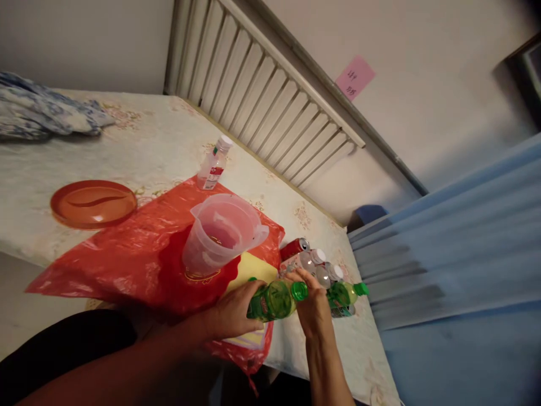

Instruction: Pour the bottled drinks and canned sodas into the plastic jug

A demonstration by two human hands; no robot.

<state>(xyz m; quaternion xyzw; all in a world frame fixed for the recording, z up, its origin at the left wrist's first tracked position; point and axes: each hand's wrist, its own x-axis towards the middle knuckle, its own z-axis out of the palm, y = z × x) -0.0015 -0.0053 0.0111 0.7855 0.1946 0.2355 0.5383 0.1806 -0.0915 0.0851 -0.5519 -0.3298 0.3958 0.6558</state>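
My left hand [234, 313] is wrapped round a green plastic bottle [274, 300] held on its side above the table's near edge. My right hand [313, 307] is at the bottle's green cap [299, 291], fingers curled round it. Just behind stands a clear plastic measuring jug [220, 231] on a red plastic bag [127, 254]. A second green bottle [344, 293] lies to the right of my right hand.
Several small clear bottles with white caps [323, 268] and a red can [295, 248] cluster by the right hand. A small upright bottle [214, 163], an orange plate [93, 203], a yellow sheet [253, 268], folded cloth [42, 110], a radiator [270, 96] and blue curtain [460, 242] surround the table.
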